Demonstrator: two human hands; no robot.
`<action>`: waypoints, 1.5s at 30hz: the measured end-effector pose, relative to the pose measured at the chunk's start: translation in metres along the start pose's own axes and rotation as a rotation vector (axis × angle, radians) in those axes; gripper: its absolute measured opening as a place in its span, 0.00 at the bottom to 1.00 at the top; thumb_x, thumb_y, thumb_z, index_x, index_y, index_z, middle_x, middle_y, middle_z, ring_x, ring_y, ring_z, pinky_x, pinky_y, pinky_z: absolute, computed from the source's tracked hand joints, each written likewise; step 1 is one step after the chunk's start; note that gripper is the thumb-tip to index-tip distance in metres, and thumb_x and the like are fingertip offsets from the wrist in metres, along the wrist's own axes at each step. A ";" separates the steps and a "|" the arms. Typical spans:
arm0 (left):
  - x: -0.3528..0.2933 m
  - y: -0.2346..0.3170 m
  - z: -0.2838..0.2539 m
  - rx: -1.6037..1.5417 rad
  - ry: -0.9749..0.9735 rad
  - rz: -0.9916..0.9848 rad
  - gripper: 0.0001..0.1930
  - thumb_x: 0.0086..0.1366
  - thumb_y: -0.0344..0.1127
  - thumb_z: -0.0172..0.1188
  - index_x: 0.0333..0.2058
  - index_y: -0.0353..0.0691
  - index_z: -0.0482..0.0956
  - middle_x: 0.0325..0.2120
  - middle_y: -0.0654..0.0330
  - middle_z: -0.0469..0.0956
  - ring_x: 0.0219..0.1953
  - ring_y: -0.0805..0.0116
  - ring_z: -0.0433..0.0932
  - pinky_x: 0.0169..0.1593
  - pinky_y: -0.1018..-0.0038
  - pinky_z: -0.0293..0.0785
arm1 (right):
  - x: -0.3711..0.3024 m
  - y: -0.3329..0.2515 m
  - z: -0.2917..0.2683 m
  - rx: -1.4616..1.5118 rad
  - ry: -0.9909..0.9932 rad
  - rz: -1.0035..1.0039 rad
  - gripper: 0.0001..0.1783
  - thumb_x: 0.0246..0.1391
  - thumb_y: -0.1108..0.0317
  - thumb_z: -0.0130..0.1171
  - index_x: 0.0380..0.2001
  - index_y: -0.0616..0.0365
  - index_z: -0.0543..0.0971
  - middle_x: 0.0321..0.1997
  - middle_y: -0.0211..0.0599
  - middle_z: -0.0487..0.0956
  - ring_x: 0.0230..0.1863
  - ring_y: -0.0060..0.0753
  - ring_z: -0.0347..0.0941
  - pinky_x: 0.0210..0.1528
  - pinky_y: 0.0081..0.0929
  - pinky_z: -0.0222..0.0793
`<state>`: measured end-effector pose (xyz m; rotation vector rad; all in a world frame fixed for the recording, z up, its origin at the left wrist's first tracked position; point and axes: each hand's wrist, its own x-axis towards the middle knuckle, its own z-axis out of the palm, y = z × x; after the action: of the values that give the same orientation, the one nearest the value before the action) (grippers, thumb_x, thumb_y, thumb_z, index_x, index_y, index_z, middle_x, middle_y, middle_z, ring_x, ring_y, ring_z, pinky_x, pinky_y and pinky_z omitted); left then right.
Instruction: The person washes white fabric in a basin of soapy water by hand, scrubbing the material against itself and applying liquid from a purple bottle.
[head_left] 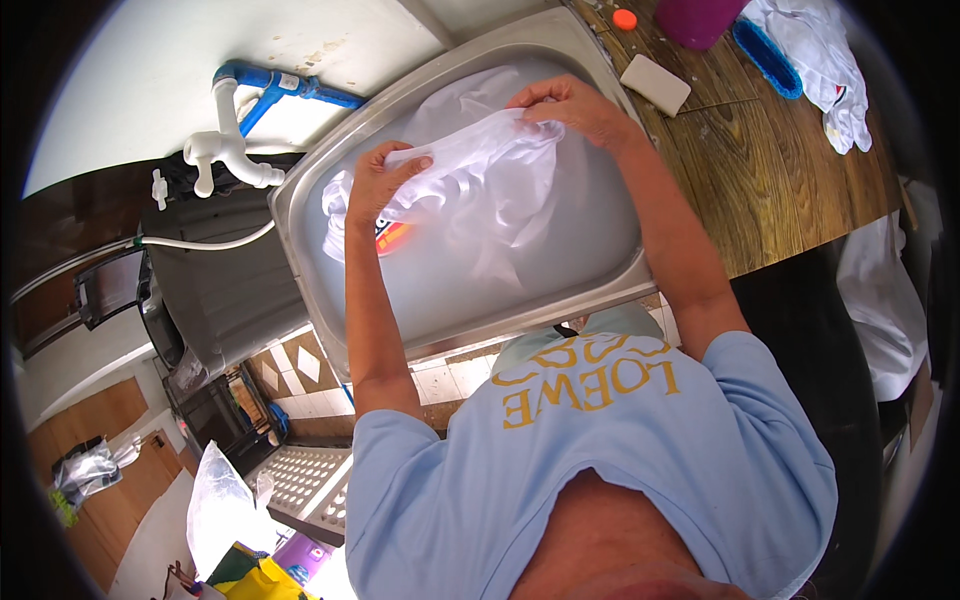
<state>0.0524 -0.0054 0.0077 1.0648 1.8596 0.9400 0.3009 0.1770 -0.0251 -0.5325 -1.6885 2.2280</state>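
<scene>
A wet white garment (485,165) with a coloured print is stretched between my hands over a steel sink (625,90). Cloudy water (590,240) fills the basin, and the lower folds of the cloth lie in it. My left hand (385,180) pinches one end of the cloth, thumb on top. At the other end my right hand (568,108) grips the upper edge between thumb and fingers. The red, yellow and black print (392,236) shows beside my left wrist, partly hidden by the forearm.
Left of the sink stands a white tap (222,150) on blue pipe (290,85). On the wooden counter (770,190) at right lie a pale soap bar (655,85), an orange cap (624,19), a blue brush (767,58), a purple container (697,22) and white cloth (815,50).
</scene>
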 end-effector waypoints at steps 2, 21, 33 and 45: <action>0.003 -0.007 0.000 -0.051 -0.017 -0.015 0.10 0.56 0.36 0.64 0.33 0.35 0.80 0.24 0.69 0.76 0.28 0.82 0.71 0.32 0.85 0.66 | -0.001 -0.001 0.001 -0.043 -0.028 -0.008 0.14 0.43 0.70 0.59 0.36 0.61 0.80 0.26 0.26 0.77 0.29 0.16 0.70 0.34 0.15 0.64; 0.040 -0.043 0.059 0.126 0.242 0.268 0.09 0.58 0.37 0.60 0.28 0.37 0.76 0.19 0.67 0.74 0.20 0.79 0.67 0.25 0.78 0.64 | 0.020 0.048 0.013 -1.155 0.456 0.044 0.07 0.41 0.68 0.61 0.24 0.59 0.76 0.25 0.33 0.76 0.30 0.31 0.73 0.32 0.29 0.69; 0.020 0.028 0.128 -0.297 0.071 0.674 0.11 0.60 0.37 0.58 0.23 0.36 0.78 0.22 0.63 0.78 0.27 0.70 0.75 0.37 0.75 0.70 | 0.039 0.076 0.080 0.898 0.490 -0.066 0.11 0.50 0.64 0.59 0.32 0.58 0.73 0.29 0.30 0.72 0.32 0.24 0.70 0.39 0.23 0.69; 0.065 0.031 0.134 0.153 0.412 0.687 0.13 0.55 0.31 0.60 0.13 0.35 0.73 0.09 0.55 0.70 0.12 0.63 0.67 0.23 0.73 0.67 | 0.039 0.057 0.083 1.084 0.300 -0.081 0.24 0.58 0.40 0.42 0.36 0.50 0.71 0.36 0.29 0.71 0.33 0.25 0.68 0.34 0.28 0.68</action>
<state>0.1576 0.0937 -0.0390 1.7711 1.9329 1.5153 0.2280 0.1082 -0.0643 -0.4388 -0.2205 2.4136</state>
